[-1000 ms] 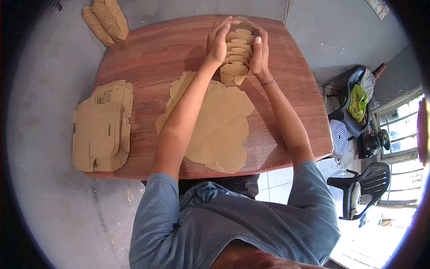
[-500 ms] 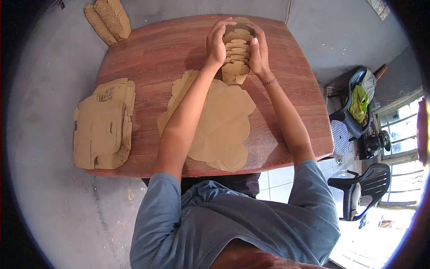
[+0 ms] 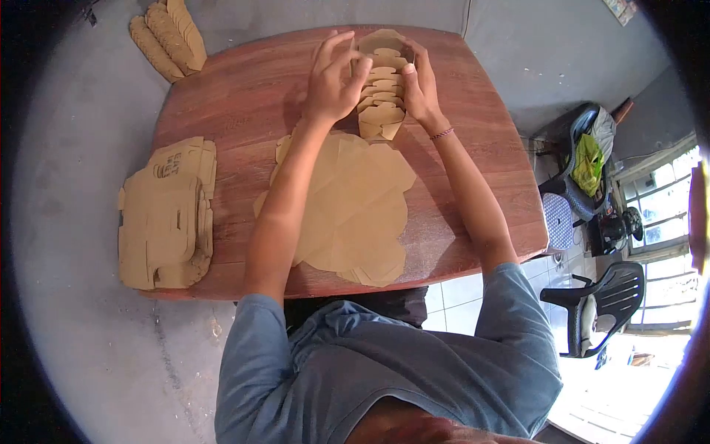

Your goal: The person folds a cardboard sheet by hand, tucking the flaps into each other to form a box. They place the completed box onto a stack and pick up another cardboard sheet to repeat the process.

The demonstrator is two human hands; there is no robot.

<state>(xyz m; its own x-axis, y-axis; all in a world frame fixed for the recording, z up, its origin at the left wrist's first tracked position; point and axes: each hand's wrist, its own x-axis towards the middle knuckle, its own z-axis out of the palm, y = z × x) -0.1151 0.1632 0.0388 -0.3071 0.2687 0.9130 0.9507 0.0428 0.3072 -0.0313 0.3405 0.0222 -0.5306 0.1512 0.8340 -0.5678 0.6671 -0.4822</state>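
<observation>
A row of nested, folded brown cardboard food boxes (image 3: 381,118) lies at the far side of the table, with flaps standing up along it. My right hand (image 3: 423,87) lies along the row's right side, its thumb over the upper edge and its fingers curled against the outside. To the left of the row, my left hand (image 3: 336,83) is raised with fingers apart and holds nothing. Flat, unfolded cardboard blanks (image 3: 355,200) are spread on the table below my forearms, the left forearm covering part of them.
A pile of flat cardboard pieces with printing (image 3: 166,222) sits at the table's left edge. Beyond the far left corner stand stacks of nested cardboard (image 3: 168,41). The wooden table (image 3: 473,133) has chairs (image 3: 606,303) and a patterned stool (image 3: 558,220) off its right side.
My left hand has come away from the row of boxes, moving left and spreading its fingers. My right hand stays against the row's right side. The whole view has shifted slightly.
</observation>
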